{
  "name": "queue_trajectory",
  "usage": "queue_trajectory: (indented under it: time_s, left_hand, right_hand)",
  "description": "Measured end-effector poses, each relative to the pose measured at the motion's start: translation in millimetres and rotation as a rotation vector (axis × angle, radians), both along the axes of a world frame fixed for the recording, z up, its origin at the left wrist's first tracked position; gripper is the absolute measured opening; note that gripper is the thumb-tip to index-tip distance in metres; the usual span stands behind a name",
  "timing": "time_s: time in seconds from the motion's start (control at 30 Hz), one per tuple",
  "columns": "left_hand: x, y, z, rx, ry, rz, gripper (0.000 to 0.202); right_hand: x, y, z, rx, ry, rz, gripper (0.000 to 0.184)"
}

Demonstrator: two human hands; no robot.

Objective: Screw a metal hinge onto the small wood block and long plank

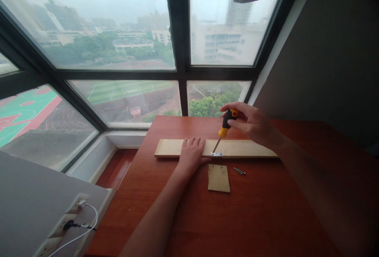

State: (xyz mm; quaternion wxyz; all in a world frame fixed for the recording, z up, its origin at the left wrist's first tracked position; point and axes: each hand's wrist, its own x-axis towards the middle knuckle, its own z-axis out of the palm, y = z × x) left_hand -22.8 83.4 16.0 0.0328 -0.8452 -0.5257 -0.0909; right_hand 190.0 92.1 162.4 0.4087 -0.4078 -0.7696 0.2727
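Observation:
A long pale wooden board [168,147] lies across the table. My left hand [192,155] grips it left of its middle, fingers over the top and thumb along the front edge. On the board's front edge sits a small silver metal hinge or bracket [217,154]. My right hand [248,120] is closed around the black and yellow handle of a screwdriver [224,131]. The tool is tilted, its tip down at the left part of the metal piece. Whether a screw is under the tip is too small to tell.
In front of the board lies a small thin wooden plate [218,178] with two holes near its far edge. Several screws [239,171] lie to its right. The reddish-brown table [189,225] stands by a window. White and black plugs with cords [69,224] are at the lower left.

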Motion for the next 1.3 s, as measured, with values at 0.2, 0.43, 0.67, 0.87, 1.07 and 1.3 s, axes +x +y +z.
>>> queue_trajectory:
  time_s: [0.2,0.43,0.67,0.87,1.07,1.3]
  left_hand:
    - [0.1,-0.5,0.5,-0.011,-0.001,-0.002,0.073]
    - [0.1,-0.6,0.9,-0.013,-0.01,0.001,0.072]
    - [-0.2,-0.6,0.6,0.004,-0.021,-0.007,0.07]
    - [-0.1,-0.6,-0.4,0.021,-0.028,-0.008,0.066]
    - [-0.3,-0.4,-1.5,0.023,-0.027,-0.007,0.066]
    - [-0.2,-0.4,0.8,0.011,-0.032,-0.005,0.063]
  right_hand:
    - [-0.8,0.2,-2.9,0.017,-0.034,0.016,0.035]
    - [-10.8,-3.6,-0.2,0.27,-0.288,-0.089,0.032]
    - [-26.7,-13.1,12.3,0.294,-0.678,-0.312,0.019]
    - [-25.6,-17.2,22.3,0.167,-0.625,-0.124,0.026]
    - [-27.8,-15.1,20.9,0.2,-0.669,-0.249,0.019]
    - [-27.6,-16.8,23.1,0.184,-0.645,-0.122,0.023]
